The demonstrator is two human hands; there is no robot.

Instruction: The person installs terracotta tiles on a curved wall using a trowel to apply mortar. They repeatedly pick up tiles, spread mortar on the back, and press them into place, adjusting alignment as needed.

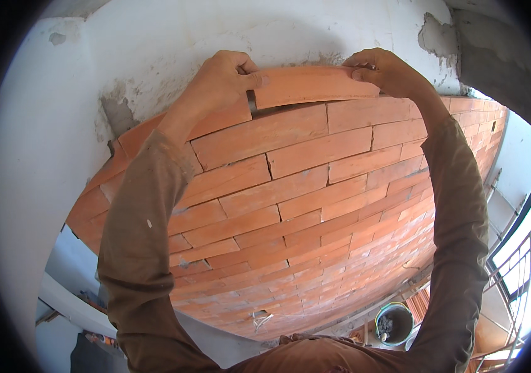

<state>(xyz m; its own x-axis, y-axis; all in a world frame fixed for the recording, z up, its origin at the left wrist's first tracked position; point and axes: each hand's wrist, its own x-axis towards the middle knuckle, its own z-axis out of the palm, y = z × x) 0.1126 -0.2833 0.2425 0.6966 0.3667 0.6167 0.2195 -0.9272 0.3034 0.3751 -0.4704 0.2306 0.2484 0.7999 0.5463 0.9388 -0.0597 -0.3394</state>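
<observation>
Both arms reach up in brown sleeves to the top of an orange brick wall. A long, flat orange brick is held along the wall's upper edge, against white plaster. My left hand pinches its left end, with the thumb on the front face. My right hand grips the right end in the same way. A dark gap shows under the brick's left part and beside its left end, where a neighbouring brick lies. Fingertips behind the brick are hidden.
White plaster with chipped patches rises behind the wall's top. Far below on the right stands a dark bucket holding grey material. White cables stick out low on the wall. A metal frame stands by the bright window at right.
</observation>
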